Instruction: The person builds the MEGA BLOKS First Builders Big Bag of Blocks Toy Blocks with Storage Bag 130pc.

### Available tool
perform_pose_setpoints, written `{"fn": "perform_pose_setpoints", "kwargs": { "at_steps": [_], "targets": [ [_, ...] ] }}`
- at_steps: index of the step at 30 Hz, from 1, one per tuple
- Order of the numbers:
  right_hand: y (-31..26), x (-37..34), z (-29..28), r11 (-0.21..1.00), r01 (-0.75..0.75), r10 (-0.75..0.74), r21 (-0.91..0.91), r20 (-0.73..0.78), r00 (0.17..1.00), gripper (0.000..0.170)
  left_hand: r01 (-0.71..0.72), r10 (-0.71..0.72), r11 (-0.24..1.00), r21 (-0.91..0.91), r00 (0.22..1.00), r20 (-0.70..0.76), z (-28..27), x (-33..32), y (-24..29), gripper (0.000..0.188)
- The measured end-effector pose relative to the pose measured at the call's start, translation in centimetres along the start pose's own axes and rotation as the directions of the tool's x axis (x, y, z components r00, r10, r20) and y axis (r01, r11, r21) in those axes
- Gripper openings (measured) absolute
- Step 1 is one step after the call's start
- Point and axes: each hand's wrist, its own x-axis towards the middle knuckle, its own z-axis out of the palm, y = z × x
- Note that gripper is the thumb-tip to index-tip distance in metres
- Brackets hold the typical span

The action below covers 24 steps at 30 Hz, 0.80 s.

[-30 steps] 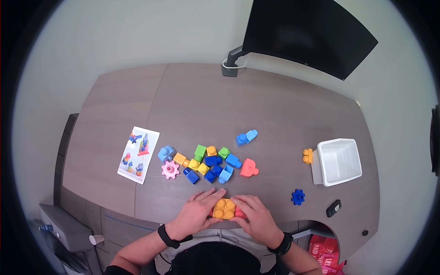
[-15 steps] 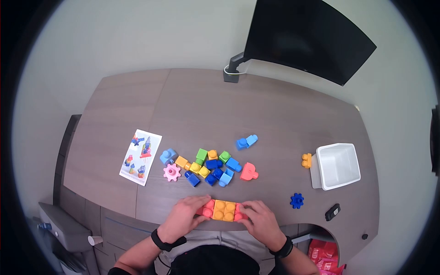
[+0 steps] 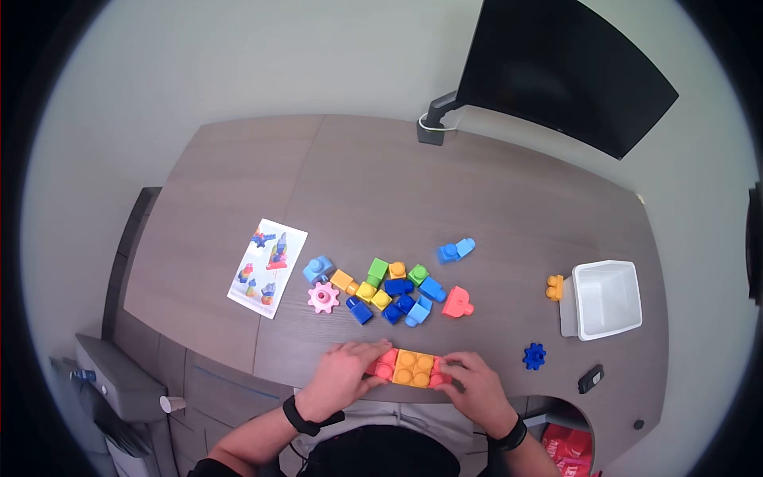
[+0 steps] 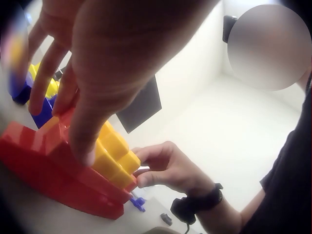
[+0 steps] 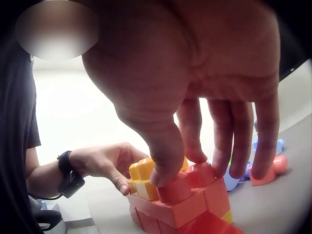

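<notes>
Close to the table's near edge stands a red toy-block base (image 5: pixel 170 210) with a yellow block (image 3: pixel 413 369) seated on its middle. My left hand (image 3: pixel 343 380) holds the left end of the red base, thumb on the near side and fingers beyond it. At the other end, my right hand (image 3: pixel 479 389) pinches the red studs between thumb and fingers. In the left wrist view, the red base slopes outward at its lower edge, and the left thumb (image 4: pixel 84 146) presses beside the yellow block.
Several loose blocks lie beyond the hands, with a pink gear (image 3: pixel 323 297), a red curved block (image 3: pixel 458 303) and a picture sheet (image 3: pixel 268 269). Rightward are a blue gear (image 3: pixel 535 357), a white bin (image 3: pixel 584 324), a yellow block piece (image 3: pixel 554 288) and a black device (image 3: pixel 590 379).
My left hand has slid left off the yellow block, uncovering red studs, and the right hand has drawn back a little. The whole head view has since shifted, moving everything rightward.
</notes>
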Motion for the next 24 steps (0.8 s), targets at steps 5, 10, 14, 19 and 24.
{"fn": "perform_pose_setpoints", "kwargs": {
  "at_steps": [5, 10, 14, 19, 24],
  "targets": [
    [1.6, 1.0, -0.3, 0.997, 0.033, -0.034, 0.066, 0.017, 0.999, 0.038, 0.027, -0.027, 1.0, 0.004, 1.0, -0.015, 0.1, 0.0, 0.3, 0.07],
    [1.7, 2.0, -0.5, 0.999, 0.04, -0.041, 0.021, 0.04, 0.998, 0.04, -0.019, 0.028, 0.997, 0.074, 0.991, -0.129, 1.3, 0.2, 0.2, 0.071],
    [1.6, 1.2, -0.1, 0.999, 0.031, -0.031, 0.033, -0.002, 1.0, 0.04, 0.063, -0.07, 0.995, -0.077, 0.994, -0.088, 1.5, 0.5, 0.1, 0.073],
    [0.5, 0.7, -1.0, 0.996, 0.064, -0.067, -0.055, -0.053, 0.996, 0.045, -0.023, 0.004, 0.992, -0.123, 0.988, -0.156, 2.1, 0.9, -0.6, 0.079],
    [0.0, -2.1, -2.0, 0.996, 0.018, -0.03, -0.085, -0.143, 0.989, 0.047, 0.026, -0.052, 0.965, -0.26, 0.994, -0.095, 1.1, -0.1, -0.7, 0.083]
  ]
}}
